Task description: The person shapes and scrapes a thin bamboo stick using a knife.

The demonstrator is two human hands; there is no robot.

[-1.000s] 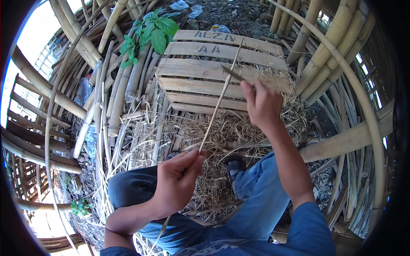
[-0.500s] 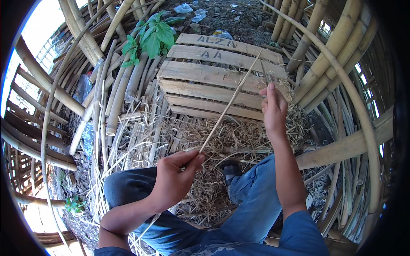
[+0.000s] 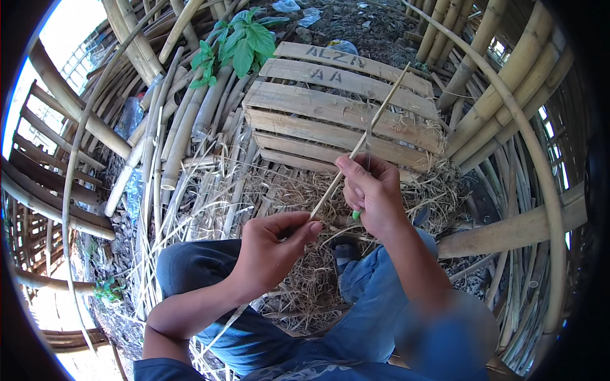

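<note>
A thin bamboo stick (image 3: 389, 96) slants up and to the right from my left hand (image 3: 270, 251), which pinches its lower end between thumb and fingers. My right hand (image 3: 376, 193) is closed around a knife (image 3: 368, 130), its narrow blade pointing up and its green handle end showing below the fingers. The blade crosses the stick just above my right thumb; whether the edge is touching it I cannot tell. Both hands are above my knees, before a slatted wooden crate (image 3: 305, 117).
Curly bamboo shavings (image 3: 314, 292) cover the ground between my legs and lie against the crate. Bamboo poles (image 3: 190, 133) lie at the left, a thick bamboo pole (image 3: 508, 228) crosses at the right. A green leafy plant (image 3: 241, 47) grows behind the crate's left corner.
My right hand has come down and left with the knife, from near the stick's tip to its middle. My left hand and the stick have shifted slightly right.
</note>
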